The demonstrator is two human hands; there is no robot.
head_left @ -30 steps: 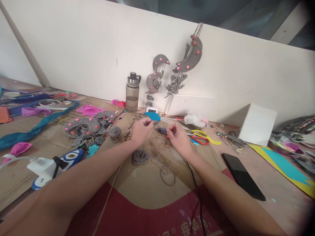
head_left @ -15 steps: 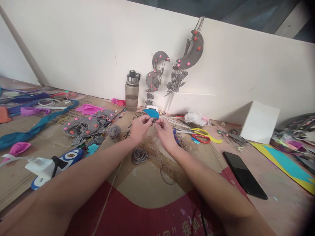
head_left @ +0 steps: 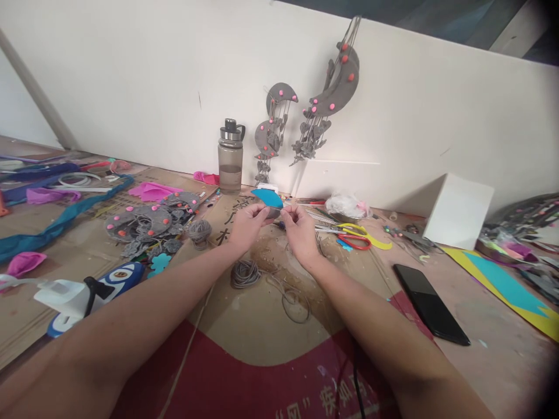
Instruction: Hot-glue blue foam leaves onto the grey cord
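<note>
In front of the bottle, my left hand point(head_left: 250, 228) pinches a small dark grey felt-like piece point(head_left: 274, 213) between thumb and finger. My right hand point(head_left: 301, 231) is closed at the piece's other side, its fingertips on a thin grey yarn that runs across to the left fingers. Just behind the fingers is a blue curved cutout point(head_left: 267, 198). Below the hands lies a coil of grey yarn point(head_left: 245, 274), with a loose loop of yarn point(head_left: 296, 306) to its right. A grey yarn ball point(head_left: 200, 233) sits left of my left wrist.
Grey crescent ornaments point(head_left: 334, 96) with pink and orange dots hang on the white wall; similar ones point(head_left: 140, 222) lie at left. A water bottle point(head_left: 230, 160) stands behind the hands. Red-handled scissors point(head_left: 355, 241), a black phone point(head_left: 430, 305) and a white block point(head_left: 459, 210) are at right.
My right hand has moved slightly away from the left, so more of the grey piece and the yarn shows between them. The view has shifted a little.
</note>
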